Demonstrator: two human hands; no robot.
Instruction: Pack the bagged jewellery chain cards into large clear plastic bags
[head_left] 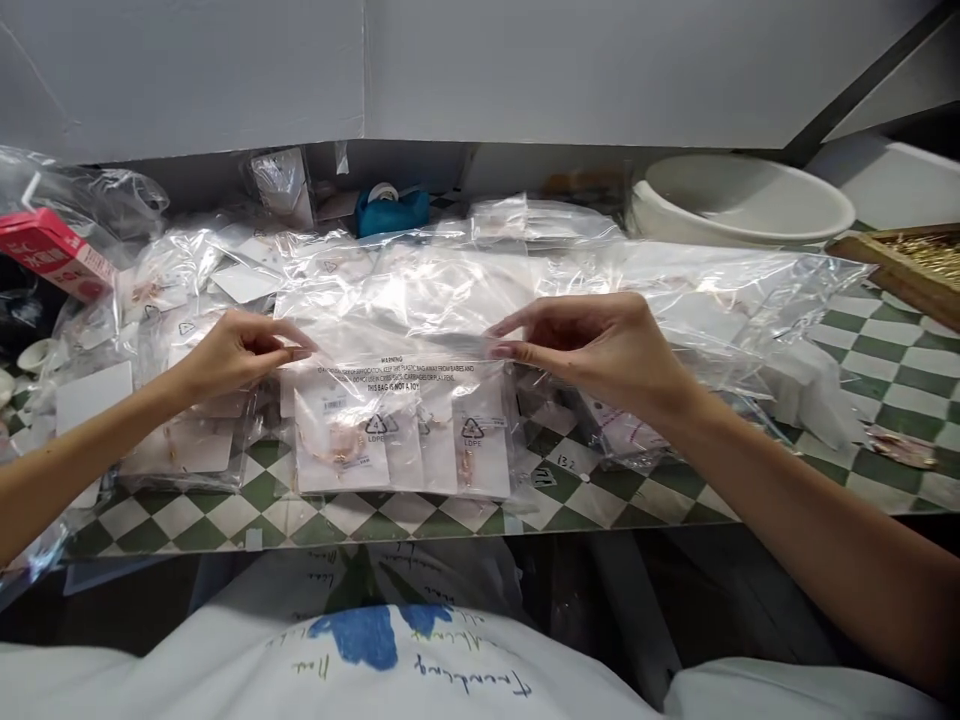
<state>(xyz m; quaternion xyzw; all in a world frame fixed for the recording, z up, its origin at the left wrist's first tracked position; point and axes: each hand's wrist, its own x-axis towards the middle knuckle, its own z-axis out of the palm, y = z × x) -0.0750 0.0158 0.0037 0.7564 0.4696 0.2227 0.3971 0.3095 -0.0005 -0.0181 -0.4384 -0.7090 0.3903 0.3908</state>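
Observation:
A clear plastic bag (409, 400), printed with a warning and LDPE marks, lies near the front edge of the table. White jewellery cards (341, 440) show through it, some with small gold-coloured pieces. My left hand (244, 350) pinches the bag's upper left corner between thumb and fingers. At the upper right corner, my right hand (585, 340) has thumb and fingers closed on the plastic edge. Between both hands the bag's top edge is stretched across. More bagged jewellery cards (187, 440) lie beside my left hand, and another small packet (626, 425) is partly hidden under my right wrist.
Piles of clear bags (442, 285) cover the back of the table. A white basin (750, 200) stands at the back right, near a wooden tray (892, 265) of gold-coloured pieces. A blue tape dispenser (391, 212) sits behind; a red carton (56, 250) is at left.

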